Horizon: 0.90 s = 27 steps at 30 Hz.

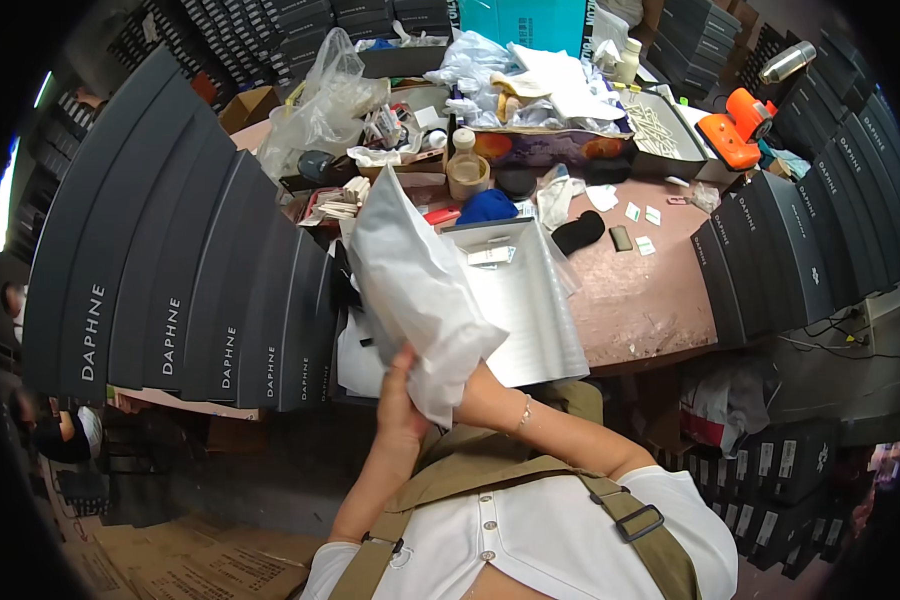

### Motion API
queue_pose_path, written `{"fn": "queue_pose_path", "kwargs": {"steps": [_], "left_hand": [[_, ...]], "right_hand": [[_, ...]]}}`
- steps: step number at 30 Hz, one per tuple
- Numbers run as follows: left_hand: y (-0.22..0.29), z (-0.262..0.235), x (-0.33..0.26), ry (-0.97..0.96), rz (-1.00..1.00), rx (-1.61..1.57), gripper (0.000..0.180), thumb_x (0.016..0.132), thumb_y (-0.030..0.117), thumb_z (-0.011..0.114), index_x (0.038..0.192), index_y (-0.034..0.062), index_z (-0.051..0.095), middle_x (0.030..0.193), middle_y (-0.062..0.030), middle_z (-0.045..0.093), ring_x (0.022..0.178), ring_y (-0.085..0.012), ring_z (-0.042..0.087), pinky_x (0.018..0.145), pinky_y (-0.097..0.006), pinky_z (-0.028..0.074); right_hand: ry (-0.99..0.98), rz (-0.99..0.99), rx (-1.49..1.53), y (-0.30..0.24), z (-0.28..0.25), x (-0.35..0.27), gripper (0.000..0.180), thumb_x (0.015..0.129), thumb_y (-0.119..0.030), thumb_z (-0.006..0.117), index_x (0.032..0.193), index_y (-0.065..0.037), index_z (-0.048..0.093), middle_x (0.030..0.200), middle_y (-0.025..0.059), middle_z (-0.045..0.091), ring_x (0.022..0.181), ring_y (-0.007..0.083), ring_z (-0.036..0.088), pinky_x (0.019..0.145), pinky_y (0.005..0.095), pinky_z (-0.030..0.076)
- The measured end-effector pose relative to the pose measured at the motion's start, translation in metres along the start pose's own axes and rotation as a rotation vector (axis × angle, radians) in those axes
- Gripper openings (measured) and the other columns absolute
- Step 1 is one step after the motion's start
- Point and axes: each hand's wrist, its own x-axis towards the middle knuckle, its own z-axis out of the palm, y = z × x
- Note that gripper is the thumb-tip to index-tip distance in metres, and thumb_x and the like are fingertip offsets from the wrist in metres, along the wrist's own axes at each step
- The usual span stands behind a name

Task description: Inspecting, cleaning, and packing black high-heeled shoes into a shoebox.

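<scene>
A filled white cloth bag (410, 270) is tilted up in front of me. My left hand (398, 402) is closed on its lower left edge, thumb up along the side. My right hand (477, 388) goes behind or into the bag's lower end; its fingers are hidden, and a thin bracelet circles that wrist. Just behind the bag lies an open shoe box (555, 310) lined with white sheet, its left part covered by the bag. A small white packet (490, 256) rests at the box's far end.
Dark shoe boxes (185, 240) stand in a row at left, with more (760, 250) at right. Farther back are a carton of white wrapping (550, 145), a glue jar (467, 165) and an orange tape dispenser (735, 135). A black pad (578, 232) lies right of the open box.
</scene>
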Motion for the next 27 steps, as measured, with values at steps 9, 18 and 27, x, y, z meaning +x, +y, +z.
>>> {"fn": "queue_pose_path", "kwargs": {"steps": [9,18,27], "left_hand": [[-0.043,0.018,0.012,-0.189,0.752,0.995,0.08,0.078,0.011,0.073,0.142,-0.001,0.028,0.131,-0.0199,0.048,0.12,-0.0309,0.05,0.101,-0.036,0.039],[-0.017,-0.034,0.038,-0.226,0.654,1.211,0.028,0.086,0.016,0.069,0.108,0.0014,0.058,0.08,-0.0086,0.062,0.065,-0.0145,0.062,0.058,-0.03,0.049],[-0.103,-0.098,0.053,-0.142,-0.278,0.064,0.024,0.095,0.028,0.057,0.095,0.0037,0.059,0.083,-0.0051,0.058,0.069,-0.0125,0.054,0.056,-0.026,0.042]], "right_hand": [[0.713,0.102,1.187,0.04,-0.035,-0.05,0.072,0.087,-0.018,0.065,0.144,-0.001,0.025,0.14,0.0181,0.039,0.128,0.0284,0.041,0.107,0.0422,0.032],[0.214,0.225,0.285,0.168,0.004,-0.029,0.061,0.076,-0.021,0.072,0.129,-0.005,0.048,0.119,0.0174,0.057,0.108,0.0328,0.056,0.09,0.0427,0.047],[0.086,0.267,-0.11,0.16,0.033,-0.046,0.068,0.072,-0.024,0.07,0.132,-0.004,0.046,0.125,0.019,0.052,0.109,0.0393,0.052,0.09,0.0477,0.046]]}}
